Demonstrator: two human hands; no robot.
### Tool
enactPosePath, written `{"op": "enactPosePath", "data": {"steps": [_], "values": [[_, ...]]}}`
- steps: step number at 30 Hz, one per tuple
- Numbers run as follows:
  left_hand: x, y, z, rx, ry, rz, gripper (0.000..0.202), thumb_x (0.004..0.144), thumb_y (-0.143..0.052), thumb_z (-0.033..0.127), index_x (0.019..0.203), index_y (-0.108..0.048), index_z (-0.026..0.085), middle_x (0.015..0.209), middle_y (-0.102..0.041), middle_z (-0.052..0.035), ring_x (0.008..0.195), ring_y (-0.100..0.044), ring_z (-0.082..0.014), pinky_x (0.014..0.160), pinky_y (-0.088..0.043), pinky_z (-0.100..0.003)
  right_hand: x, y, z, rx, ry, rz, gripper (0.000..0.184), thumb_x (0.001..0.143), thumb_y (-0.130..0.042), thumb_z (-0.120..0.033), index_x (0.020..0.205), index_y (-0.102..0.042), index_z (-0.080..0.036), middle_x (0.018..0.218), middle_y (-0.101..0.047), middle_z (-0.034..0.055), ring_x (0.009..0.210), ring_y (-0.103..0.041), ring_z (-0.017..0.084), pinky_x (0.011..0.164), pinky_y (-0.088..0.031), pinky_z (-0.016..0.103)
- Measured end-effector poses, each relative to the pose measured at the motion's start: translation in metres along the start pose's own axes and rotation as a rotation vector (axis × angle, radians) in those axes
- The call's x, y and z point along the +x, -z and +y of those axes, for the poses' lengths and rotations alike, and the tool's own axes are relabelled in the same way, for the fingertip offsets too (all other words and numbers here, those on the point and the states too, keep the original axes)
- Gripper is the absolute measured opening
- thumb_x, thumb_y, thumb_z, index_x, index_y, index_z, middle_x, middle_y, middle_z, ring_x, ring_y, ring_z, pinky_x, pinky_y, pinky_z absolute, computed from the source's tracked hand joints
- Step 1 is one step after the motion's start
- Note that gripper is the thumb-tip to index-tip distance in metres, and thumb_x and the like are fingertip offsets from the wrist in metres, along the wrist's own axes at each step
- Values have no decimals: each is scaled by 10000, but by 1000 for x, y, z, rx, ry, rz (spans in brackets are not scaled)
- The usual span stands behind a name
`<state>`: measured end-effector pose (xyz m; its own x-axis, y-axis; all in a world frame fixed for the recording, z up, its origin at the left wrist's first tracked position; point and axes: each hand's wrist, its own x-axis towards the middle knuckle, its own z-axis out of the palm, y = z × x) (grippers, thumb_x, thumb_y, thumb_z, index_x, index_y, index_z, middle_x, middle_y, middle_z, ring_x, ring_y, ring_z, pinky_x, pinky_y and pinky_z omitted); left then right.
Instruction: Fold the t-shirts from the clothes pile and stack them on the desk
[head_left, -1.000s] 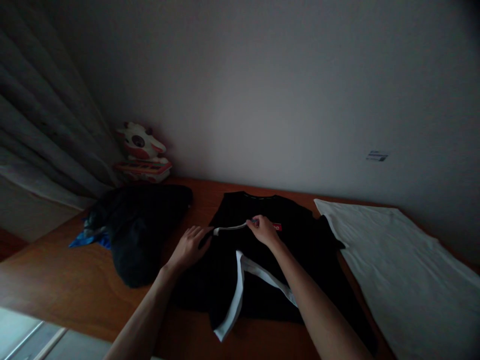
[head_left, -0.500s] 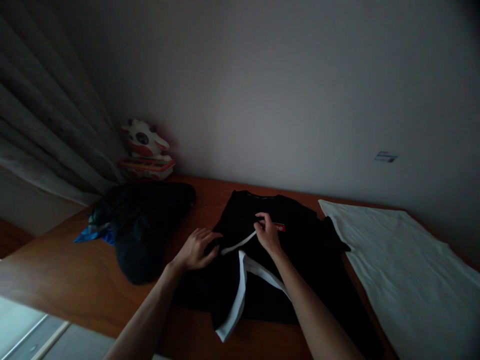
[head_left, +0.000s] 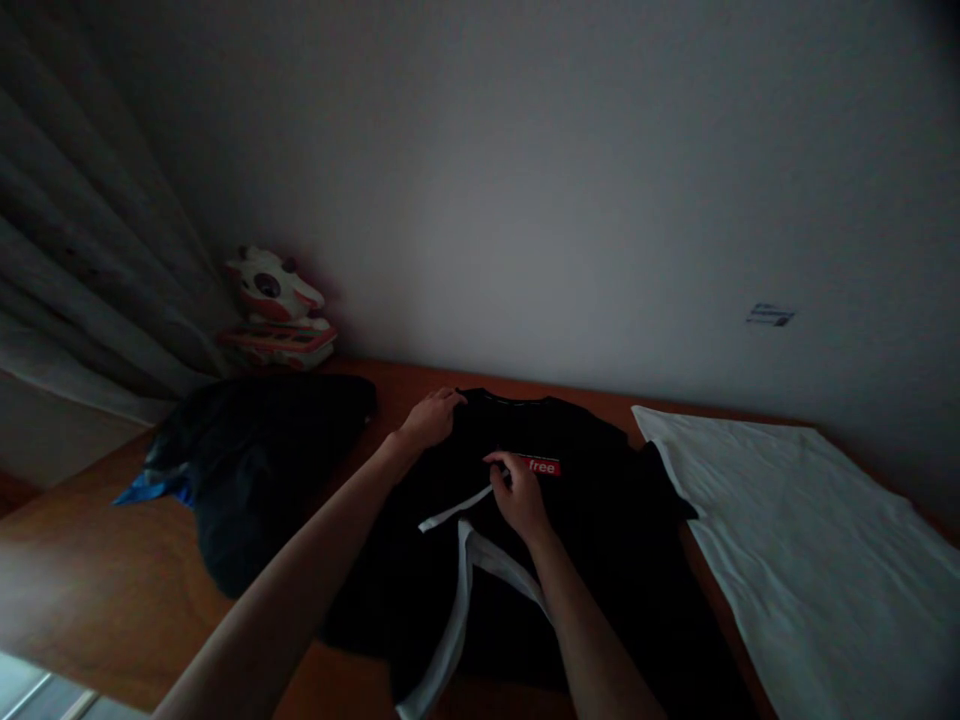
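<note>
A black T-shirt (head_left: 592, 540) with a red label reading "free" lies spread on the wooden table. Over its left part rests a black garment with white edging (head_left: 457, 600), whose exact kind I cannot make out. My left hand (head_left: 431, 418) is at the T-shirt's far left shoulder, fingers closed on the cloth there. Beside the red label, my right hand (head_left: 516, 492) pinches the end of a white-edged strip of the black garment. Dark cloth and dim light hide where one garment ends and the other begins.
A dark heap of clothing (head_left: 255, 470) with a blue patch lies to the left. Behind it stands a cow-shaped toy keyboard (head_left: 277, 310) by the curtain (head_left: 82, 220). A white garment (head_left: 810, 520) is laid flat at the right. The wall rises behind the table (head_left: 82, 590).
My left hand has moved up and away from the white-edged strip to the T-shirt's shoulder. My right hand has shifted slightly left and nearer, uncovering more of the red label.
</note>
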<state>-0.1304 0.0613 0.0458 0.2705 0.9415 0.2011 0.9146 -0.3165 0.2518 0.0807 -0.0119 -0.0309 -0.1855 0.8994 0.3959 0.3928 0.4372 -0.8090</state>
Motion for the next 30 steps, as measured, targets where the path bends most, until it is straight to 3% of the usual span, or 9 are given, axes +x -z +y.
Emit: {"op": "enactPosePath", "data": {"steps": [4,8,12,16,19,25,30], "values": [[39,-15,6,32,-84,-146,542,780,-531,32,1253,-678,253,1369,-655,-80,1244,-612,-270,1090,-448,-385,0,0,1,-13,12,-37,239,896,-472,-216,990,-689,-254,1027,-711,53,955,-664,219,891,-507,362],[55,-22,1,86,-66,-234,484,755,-611,107,1213,-688,239,1254,-713,-111,1146,-666,-314,1008,-501,-432,0,1,-1,-37,-5,-59,220,886,-495,-195,960,-696,-243,997,-709,55,968,-660,225,929,-500,377],[61,-21,-12,123,-9,-216,374,805,-583,159,1145,-704,257,1189,-727,-86,1129,-664,-293,1011,-493,-409,0,2,-3,-70,-23,-81,204,895,-536,-233,1021,-697,-242,1019,-709,57,965,-663,221,933,-505,371],[63,-24,-20,143,85,-100,378,878,-463,119,1183,-680,176,1250,-660,-165,1150,-641,-311,1015,-478,-434,-1,-1,-3,-120,-54,-67,345,907,-547,-273,1231,-652,-218,1146,-685,98,964,-665,235,955,-509,411],[53,-29,-19,144,102,-17,408,893,-440,91,1247,-637,135,1306,-598,-199,1216,-591,-311,1062,-445,-437,-1,-4,0,-145,-47,-68,415,904,-552,-276,1306,-617,-201,1210,-661,127,1006,-659,254,969,-511,437],[2,-43,-23,117,13,24,343,964,-408,165,1195,-662,173,1287,-627,-139,1247,-573,-267,1116,-429,-428,-2,-6,3,-175,-23,-9,418,906,-543,-248,1314,-598,-178,1217,-655,139,1083,-642,250,984,-512,412],[-41,-50,-35,90,-72,18,380,1001,-421,313,1290,-625,173,1437,-595,-124,1351,-529,-268,1163,-401,-472,-1,-4,0,-232,20,-63,271,925,-559,-250,1162,-688,-235,1115,-700,86,1042,-658,229,977,-508,377]]}}
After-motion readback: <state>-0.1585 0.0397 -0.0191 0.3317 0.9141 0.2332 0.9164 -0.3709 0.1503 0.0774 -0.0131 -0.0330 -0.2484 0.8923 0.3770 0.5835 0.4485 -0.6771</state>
